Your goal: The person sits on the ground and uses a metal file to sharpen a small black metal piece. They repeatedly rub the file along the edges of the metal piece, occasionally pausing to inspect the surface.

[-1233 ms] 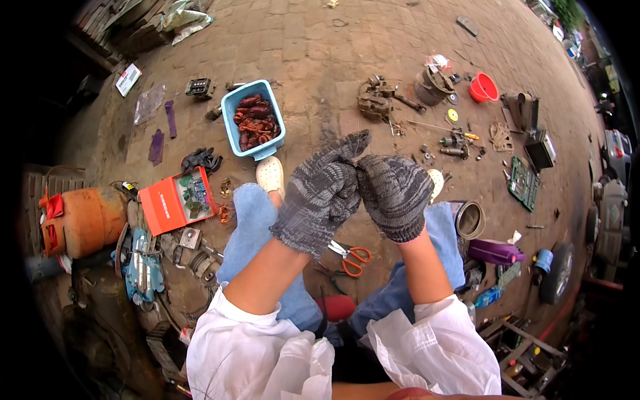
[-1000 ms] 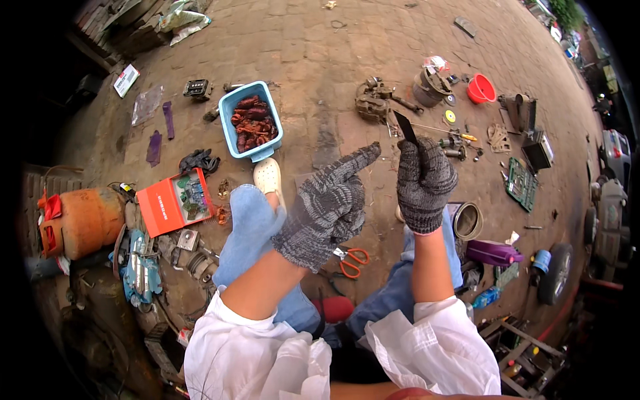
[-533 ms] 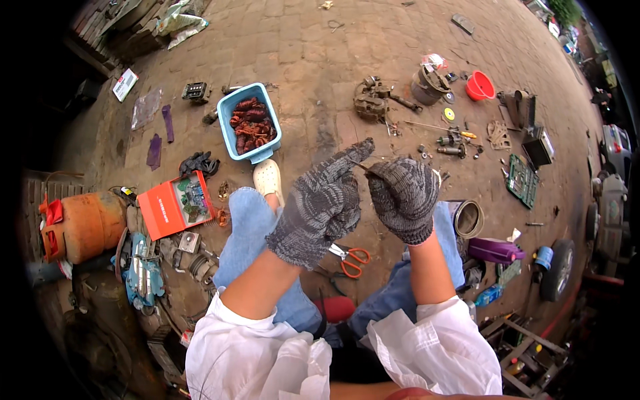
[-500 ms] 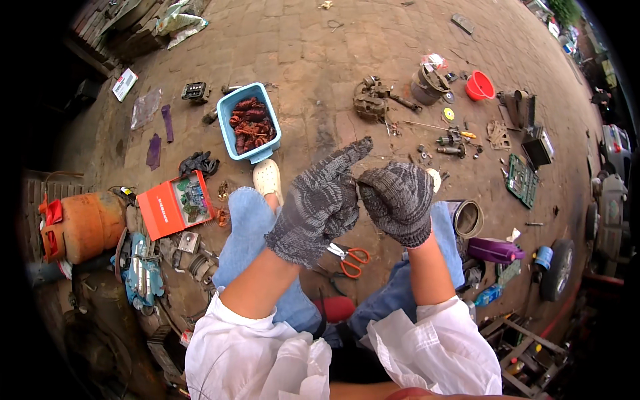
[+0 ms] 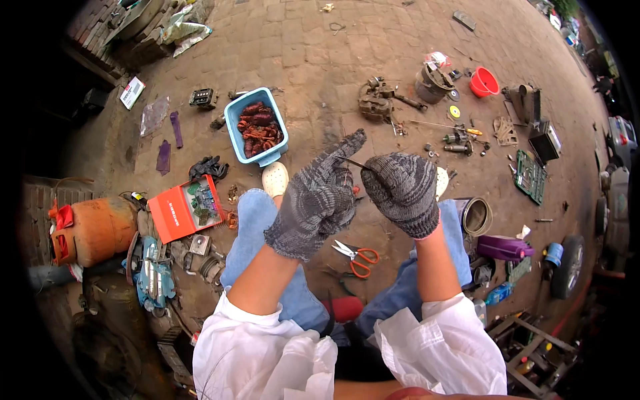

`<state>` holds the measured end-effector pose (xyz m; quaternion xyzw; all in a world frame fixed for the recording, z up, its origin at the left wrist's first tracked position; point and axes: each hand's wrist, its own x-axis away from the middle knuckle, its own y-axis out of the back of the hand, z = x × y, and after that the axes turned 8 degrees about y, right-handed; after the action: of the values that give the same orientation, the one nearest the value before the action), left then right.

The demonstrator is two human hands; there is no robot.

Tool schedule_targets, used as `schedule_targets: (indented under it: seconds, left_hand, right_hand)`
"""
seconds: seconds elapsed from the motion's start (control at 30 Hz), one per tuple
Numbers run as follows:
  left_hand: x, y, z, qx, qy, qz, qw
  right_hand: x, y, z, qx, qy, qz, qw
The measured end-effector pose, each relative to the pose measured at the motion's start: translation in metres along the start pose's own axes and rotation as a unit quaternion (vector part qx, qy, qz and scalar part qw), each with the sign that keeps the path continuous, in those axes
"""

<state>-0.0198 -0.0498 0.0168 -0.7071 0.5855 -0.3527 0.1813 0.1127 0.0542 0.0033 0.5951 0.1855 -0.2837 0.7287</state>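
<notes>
Both my hands wear dark grey knitted gloves and are raised close together above my knees. My right hand (image 5: pixel 402 195) is closed, its fingers pinching a thin dark strip (image 5: pixel 353 162) that looks like a wire or cord. The strip spans the gap to my left hand (image 5: pixel 315 205). One finger of the left points up and away while its others curl in; what they hold is hidden. A small reddish bit shows beside those curled fingers. Below the hands, orange-handled scissors (image 5: pixel 360 259) lie on the ground between my legs.
At the front left stand a blue basin (image 5: pixel 285 143) of reddish-brown wound coils and an open red box (image 5: pixel 175 213). An orange gas cylinder (image 5: pixel 100 230) is far left. Rightward are greasy metal parts (image 5: pixel 375 107), a red bowl (image 5: pixel 485 82), a green tool case (image 5: pixel 530 177) and a wheel (image 5: pixel 567 267).
My hands have drawn slightly apart, and the thin dark strip now shows stretched between them. The surroundings have shifted a little to the right and down in view.
</notes>
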Motion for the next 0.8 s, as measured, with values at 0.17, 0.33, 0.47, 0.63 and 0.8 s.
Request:
schedule_targets:
  seconds: [0.17,0.33,0.47,0.63,0.8]
  left_hand:
    - [0.001,-0.005,-0.003,-0.363,-0.116,-0.087,0.920]
    - [0.000,-0.008,-0.003,-0.328,-0.041,-0.153,0.931]
    - [-0.002,0.000,-0.001,-0.556,-0.132,-0.174,0.802]
    - [-0.002,-0.004,-0.001,-0.353,-0.072,-0.146,0.921]
    - [-0.008,0.006,0.001,-0.493,-0.239,-0.142,0.824]
  right_hand:
    - [0.005,0.004,0.003,-0.034,0.016,0.004,0.999]
    - [0.011,-0.003,-0.008,0.005,0.043,0.008,0.999]
    - [0.003,0.015,0.002,0.007,0.054,-0.026,0.998]
    - [0.000,0.004,0.001,-0.036,-0.012,0.046,0.998]
    - [0.004,0.008,0.000,-0.061,0.009,0.006,0.998]
